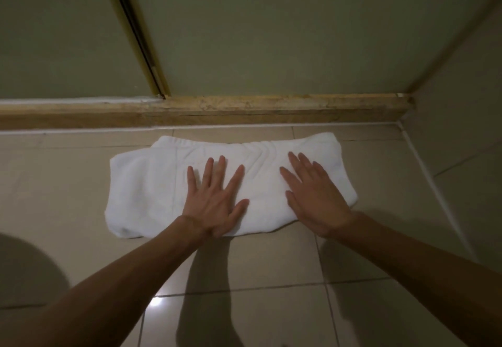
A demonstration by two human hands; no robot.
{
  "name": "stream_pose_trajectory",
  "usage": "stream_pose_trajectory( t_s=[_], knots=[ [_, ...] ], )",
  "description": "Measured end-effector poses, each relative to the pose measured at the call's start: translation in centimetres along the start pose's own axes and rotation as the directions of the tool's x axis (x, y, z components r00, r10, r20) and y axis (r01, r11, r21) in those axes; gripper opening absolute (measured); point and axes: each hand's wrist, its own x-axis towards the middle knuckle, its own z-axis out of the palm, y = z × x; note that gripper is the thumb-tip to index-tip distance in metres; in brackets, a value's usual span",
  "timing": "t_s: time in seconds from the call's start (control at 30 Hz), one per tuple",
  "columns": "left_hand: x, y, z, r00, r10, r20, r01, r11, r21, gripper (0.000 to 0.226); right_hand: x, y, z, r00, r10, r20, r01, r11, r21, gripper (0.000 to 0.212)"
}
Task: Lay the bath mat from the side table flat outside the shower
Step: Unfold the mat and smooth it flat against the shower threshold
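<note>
Bath mat [146,183], white and thick-piled, is seen lying on the tiled floor [271,259], just short of the stone curb [244,110] that runs along the floor's far edge, and nearer the far right corner than the left. A step in the cloth at its left end shows a layer folded over. Soft creases are gathered along its far edge, and its outline is uneven rather than square.

The left hand [214,205] is laid palm down on the mat's middle, fingers straight and spread, with nothing gripped. The right hand [315,200] is pressed flat on the right part, fingers straight and closer together, likewise holding nothing.

Parts of the mat's near edge are covered by the heels of both hands, and how the cloth lies beneath the palms cannot be told. Both forearms are cut off at the bottom corners.

Above the curb, pale panels [271,34] are divided by a dark, brass-edged strip [135,34]; their material cannot be made out. A side wall [461,102] meets the curb at the right. A round shadow [27,270], arm shadows and a bright glint [154,301] are cast on the near tiles.
</note>
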Motion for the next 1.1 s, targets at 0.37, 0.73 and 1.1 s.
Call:
stream_pose_trajectory(
  t_s=[0.37, 0.73, 1.1],
  knots=[
    [0.2, 0.1, 0.5, 0.999, -0.029, 0.031, 0.030, 0.999, -0.032, 0.075, 1.1, 1.0, 2.4, 0.996, 0.009, 0.087, -0.004, 0.998, -0.058, 0.065],
    [4.2, -6.5, -4.1, 0.997, -0.043, 0.066, 0.053, 0.985, -0.162, 0.060, 7.0, 0.7, -1.8, 0.992, -0.078, 0.094, 0.067, 0.990, 0.123, 0.051],
    [5.6, -9.9, -4.1, 0.999, -0.049, -0.019, 0.044, 0.975, -0.217, 0.046, 11.6, 0.9, -1.7, 0.995, -0.003, 0.103, -0.021, 0.974, 0.228, 0.051]
  ],
)
